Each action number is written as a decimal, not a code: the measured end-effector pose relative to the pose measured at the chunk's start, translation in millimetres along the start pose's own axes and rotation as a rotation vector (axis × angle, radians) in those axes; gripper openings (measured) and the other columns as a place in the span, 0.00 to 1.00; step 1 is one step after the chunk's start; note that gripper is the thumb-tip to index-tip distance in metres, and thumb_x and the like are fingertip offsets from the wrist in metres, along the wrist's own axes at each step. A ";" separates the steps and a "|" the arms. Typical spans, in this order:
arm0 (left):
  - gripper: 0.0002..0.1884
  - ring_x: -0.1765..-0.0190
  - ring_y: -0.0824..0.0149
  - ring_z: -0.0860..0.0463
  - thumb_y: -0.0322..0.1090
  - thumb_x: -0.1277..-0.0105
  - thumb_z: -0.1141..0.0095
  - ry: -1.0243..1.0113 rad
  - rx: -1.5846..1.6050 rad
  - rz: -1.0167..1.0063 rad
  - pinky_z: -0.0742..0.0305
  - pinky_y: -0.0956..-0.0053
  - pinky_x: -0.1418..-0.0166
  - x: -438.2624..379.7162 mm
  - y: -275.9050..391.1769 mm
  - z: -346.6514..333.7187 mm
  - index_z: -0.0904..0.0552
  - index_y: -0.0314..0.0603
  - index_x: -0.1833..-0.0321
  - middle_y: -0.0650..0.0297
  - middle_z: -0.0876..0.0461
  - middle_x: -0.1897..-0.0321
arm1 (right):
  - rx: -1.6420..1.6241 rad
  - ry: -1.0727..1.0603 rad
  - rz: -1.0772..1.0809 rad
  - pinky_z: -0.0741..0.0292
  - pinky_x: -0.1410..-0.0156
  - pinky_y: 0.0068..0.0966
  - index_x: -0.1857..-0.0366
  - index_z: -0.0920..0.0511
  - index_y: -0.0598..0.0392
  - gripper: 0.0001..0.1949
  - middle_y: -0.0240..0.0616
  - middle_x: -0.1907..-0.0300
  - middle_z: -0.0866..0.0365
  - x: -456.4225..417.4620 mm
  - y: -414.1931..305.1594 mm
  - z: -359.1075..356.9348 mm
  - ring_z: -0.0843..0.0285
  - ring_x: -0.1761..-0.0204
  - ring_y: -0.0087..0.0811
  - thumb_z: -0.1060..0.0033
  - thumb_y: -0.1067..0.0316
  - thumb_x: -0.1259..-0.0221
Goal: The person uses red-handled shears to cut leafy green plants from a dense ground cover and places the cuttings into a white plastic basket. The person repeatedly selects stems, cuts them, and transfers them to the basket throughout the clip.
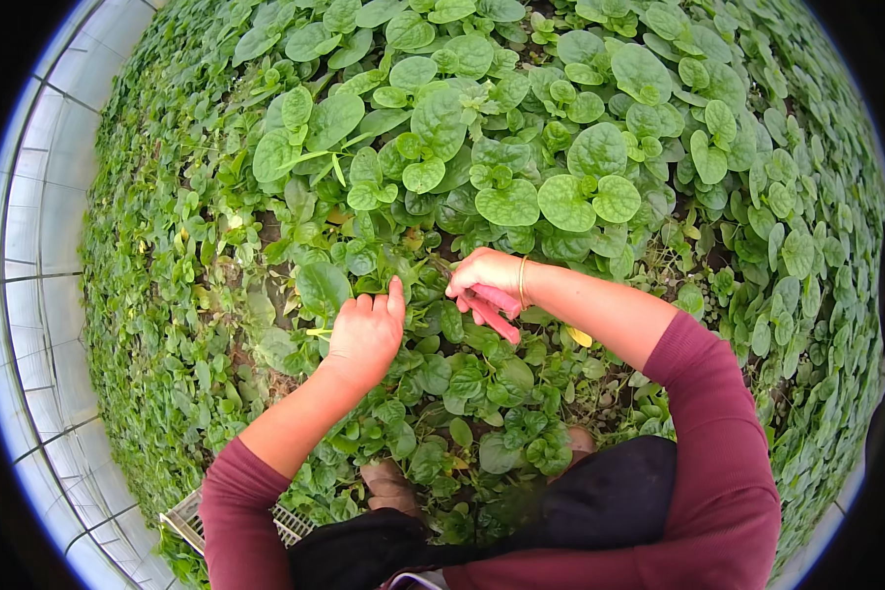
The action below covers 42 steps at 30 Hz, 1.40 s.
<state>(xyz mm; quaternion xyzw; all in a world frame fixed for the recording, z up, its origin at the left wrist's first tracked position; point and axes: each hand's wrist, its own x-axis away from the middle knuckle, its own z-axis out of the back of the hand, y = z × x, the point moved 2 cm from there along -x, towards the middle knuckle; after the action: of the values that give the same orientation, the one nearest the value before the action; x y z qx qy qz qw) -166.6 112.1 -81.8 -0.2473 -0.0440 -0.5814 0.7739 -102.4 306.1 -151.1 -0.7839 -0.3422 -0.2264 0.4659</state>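
Observation:
My right hand [487, 279] holds a pair of cutting shears with pink-red handles [498, 313]; the blades point left into the foliage and are mostly hidden among the leaves. Left of them, my left hand [369, 332] is closed around a cut-looking leafy shoot, with a broad green leaf [323, 289] and a pale stem end [317, 332] showing on its left side. Its index finger reaches up beside low leafy plants [405, 273]. Broad-leaved green plants [509, 202] grow densely just beyond both hands.
A light plastic crate [184, 520] stands at lower left, partly behind my left sleeve. My shoes [391, 487] are among the low plants. A translucent greenhouse wall with dark ribs [40, 214] curves along the left. A yellow leaf [580, 336] lies below my right forearm.

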 end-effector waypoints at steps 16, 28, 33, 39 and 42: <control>0.21 0.65 0.61 0.20 0.23 0.60 0.41 0.055 0.293 -0.053 0.23 0.69 0.61 11.3 -52.9 23.5 0.17 0.45 0.57 0.53 0.37 0.31 | 0.894 0.067 0.129 0.25 0.65 0.33 0.75 0.30 0.60 0.10 0.43 0.88 0.26 8.1 -50.6 -42.9 0.23 0.81 0.39 0.43 0.64 0.51; 0.28 0.66 0.62 0.19 0.27 0.50 0.45 0.203 0.221 -0.042 0.24 0.71 0.60 4.9 -63.3 -29.2 0.30 0.37 0.42 0.53 0.22 0.49 | 0.111 -0.126 -0.106 0.41 0.88 0.24 0.62 0.26 0.59 0.17 0.45 0.65 0.20 -10.8 -33.5 -37.6 0.15 0.71 0.43 0.45 0.53 0.43; 0.50 0.62 0.54 0.19 0.22 0.55 0.42 -0.140 0.299 0.093 0.22 0.66 0.60 -15.2 -65.1 -18.9 0.52 0.35 0.26 0.52 0.25 0.55 | -0.042 -0.159 -0.162 0.36 0.87 0.26 0.62 0.28 0.57 0.15 0.46 0.61 0.22 -30.2 -31.1 -45.8 0.15 0.70 0.44 0.46 0.55 0.42; 0.37 0.57 0.50 0.18 0.21 0.55 0.40 -0.246 0.381 0.224 0.21 0.63 0.55 -40.6 -72.2 -42.9 0.35 0.31 0.37 0.47 0.27 0.52 | -0.096 -0.029 0.067 0.23 0.73 0.36 0.70 0.25 0.61 0.13 0.47 0.69 0.21 -67.1 -21.2 -51.8 0.19 0.72 0.41 0.44 0.60 0.44; 0.20 0.58 0.53 0.18 0.23 0.55 0.40 -0.212 0.373 0.226 0.21 0.64 0.55 -35.6 -68.3 -30.5 0.26 0.35 0.56 0.50 0.27 0.56 | -0.080 0.069 0.108 0.24 0.74 0.36 0.78 0.23 0.64 0.09 0.44 0.79 0.24 -47.3 -19.9 -47.6 0.23 0.81 0.38 0.40 0.68 0.49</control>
<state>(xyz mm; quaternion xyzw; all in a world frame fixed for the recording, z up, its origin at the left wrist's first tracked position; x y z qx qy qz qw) -247.6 116.3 -98.5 -0.1630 -0.2038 -0.4437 0.8573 -150.4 255.1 -149.5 -0.8109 -0.2737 -0.2414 0.4573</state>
